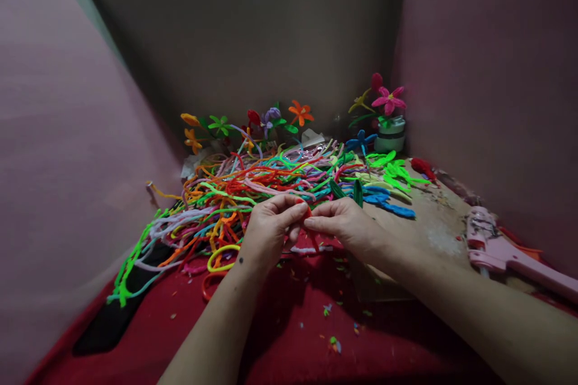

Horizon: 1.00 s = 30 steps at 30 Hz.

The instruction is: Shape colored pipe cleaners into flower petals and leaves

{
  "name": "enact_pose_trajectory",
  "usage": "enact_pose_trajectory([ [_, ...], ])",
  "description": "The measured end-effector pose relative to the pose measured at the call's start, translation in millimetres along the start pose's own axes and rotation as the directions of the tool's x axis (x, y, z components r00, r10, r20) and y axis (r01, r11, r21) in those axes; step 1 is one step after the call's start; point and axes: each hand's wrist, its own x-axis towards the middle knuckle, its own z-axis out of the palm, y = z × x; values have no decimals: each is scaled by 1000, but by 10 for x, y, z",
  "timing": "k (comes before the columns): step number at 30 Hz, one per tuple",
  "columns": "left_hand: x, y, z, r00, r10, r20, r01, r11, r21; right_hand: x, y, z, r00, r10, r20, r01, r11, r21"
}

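Forearms (217, 331) reach across the red cloth (289, 343) covering the desk. Left hand (270, 225) and right hand (347, 225): fingertips pinched on a red stem (315, 242), held above the desk's middle with one end hanging. Slender and apparently fuzzy, the stem could slip or kink if the two pinches pulled unevenly; loose scraps (334, 344) might cling to it. Toward the far edge, a tangle (271, 174) of curved, velvety stems; near the right edge, a smooth pink glue gun (515, 255).
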Motion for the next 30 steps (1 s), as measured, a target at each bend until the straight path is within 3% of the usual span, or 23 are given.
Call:
enact_pose_trajectory([
  [3,-7,25,-11,998,-35,59,31,998,57,-18,-39,6,998,62,-12,-62,998,8],
  [6,-7,-6,15,1000,-23,20,20,990,140,-21,-40,21,993,118,-9,-117,992,43],
  [8,-6,-58,52,995,66,-69,-47,968,245,-13,-12,33,990,139,-7,-137,987,86],
  [10,-5,-108,83,962,234,-139,-155,891,426,0,29,44,987,161,-14,-158,979,132],
  [13,6,-132,85,907,400,-134,-248,761,599,13,81,49,986,163,-28,-157,976,151],
  [15,19,-102,59,934,337,-121,-217,802,557,15,93,43,989,144,-20,-141,981,134],
  [19,36,15,-7,997,66,-40,-52,955,291,19,61,11,992,130,-7,-127,980,156],
  [22,28,84,-23,994,-78,76,56,967,250,24,15,-11,990,119,-77,-101,974,204],
  [25,20,98,-9,968,-200,151,129,913,386,28,-9,-16,984,129,-125,-101,973,209],
  [27,21,70,-4,976,-177,128,94,867,489,37,1,-14,977,140,-163,-114,981,158],
  [29,21,15,-14,994,-17,111,-57,773,631,54,29,-14,971,113,-212,-107,993,42],
  [30,19,-17,-24,987,96,132,-162,679,716,63,46,-14,969,88,-232,-97,995,-28],
])
